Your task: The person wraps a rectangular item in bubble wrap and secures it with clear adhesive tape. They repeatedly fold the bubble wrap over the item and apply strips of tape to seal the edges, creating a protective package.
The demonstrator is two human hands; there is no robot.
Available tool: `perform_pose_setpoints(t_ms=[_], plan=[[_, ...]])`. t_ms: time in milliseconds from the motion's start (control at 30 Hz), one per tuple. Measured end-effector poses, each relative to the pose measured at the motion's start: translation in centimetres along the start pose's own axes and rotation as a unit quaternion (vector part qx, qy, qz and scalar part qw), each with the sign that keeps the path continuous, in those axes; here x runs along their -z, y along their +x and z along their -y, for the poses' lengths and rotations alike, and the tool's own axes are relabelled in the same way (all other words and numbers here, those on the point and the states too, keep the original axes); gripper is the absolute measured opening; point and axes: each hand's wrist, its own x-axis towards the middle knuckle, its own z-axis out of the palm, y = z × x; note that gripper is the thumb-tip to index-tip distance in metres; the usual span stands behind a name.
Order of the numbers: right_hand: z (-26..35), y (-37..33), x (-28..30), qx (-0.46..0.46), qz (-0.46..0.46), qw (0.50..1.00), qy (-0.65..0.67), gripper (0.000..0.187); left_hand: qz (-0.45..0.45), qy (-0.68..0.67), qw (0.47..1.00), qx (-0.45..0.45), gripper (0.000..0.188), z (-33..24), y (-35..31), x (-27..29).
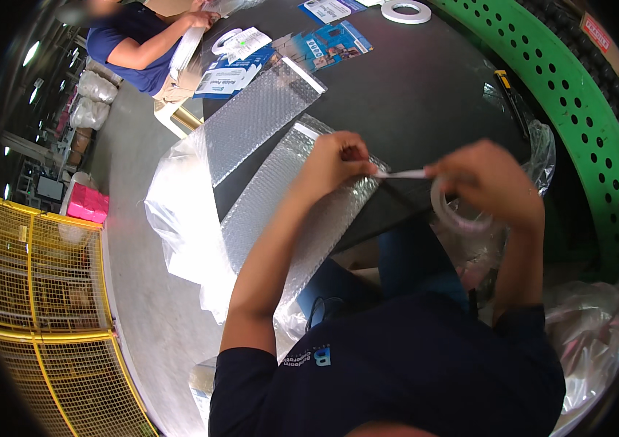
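Note:
A clear bubble-wrap pouch (pixel 269 200) lies slantwise on the dark table, with a white strip across its far end. My left hand (pixel 335 164) rests over the pouch's right side, finger and thumb pinched on the end of a narrow white tape (pixel 404 175). That tape runs taut across to my right hand (pixel 495 178), which is slightly blurred. A tape roll (pixel 462 222) hangs in my right hand, off the table's near edge. Beyond the first pouch lies a second bubble-wrap pouch (pixel 258 120), also with a white strip at its far end.
A yellow-and-black box cutter (pixel 511 102) lies at the right, near a green perforated panel (pixel 579 109). Another white tape roll (pixel 405 12) and blue printed sheets (pixel 331 45) lie at the back. A co-worker (pixel 138 51) stands at the far left. Clear plastic film (pixel 601 342) bunches at lower right.

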Motion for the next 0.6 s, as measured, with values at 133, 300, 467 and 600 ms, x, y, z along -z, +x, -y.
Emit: perform_pose_setpoints(t_ms=[133, 300, 467, 600], plan=[[-6.1, 7.5, 1.9, -0.051, 0.101, 0.986, 0.121, 0.017, -0.074, 0.035, 0.997, -0.012, 0.017, 1.6, 2.0, 0.8], [-9.3, 10.7, -2.7, 0.004, -0.037, 0.987, -0.157, 0.019, -0.065, 0.062, 0.992, -0.091, 0.009, 1.9, 2.3, 0.7], [-3.7, 10.4, -6.0, 0.192, -0.004, 0.98, 0.049, 0.011, -0.054, 0.038, 0.994, -0.086, 0.008, 2.3, 1.9, 1.2], [-4.4, 10.2, -8.8, 0.192, -0.063, 0.978, 0.044, 0.006, -0.024, 0.018, 0.997, -0.069, 0.011, 2.0, 1.9, 1.4]])
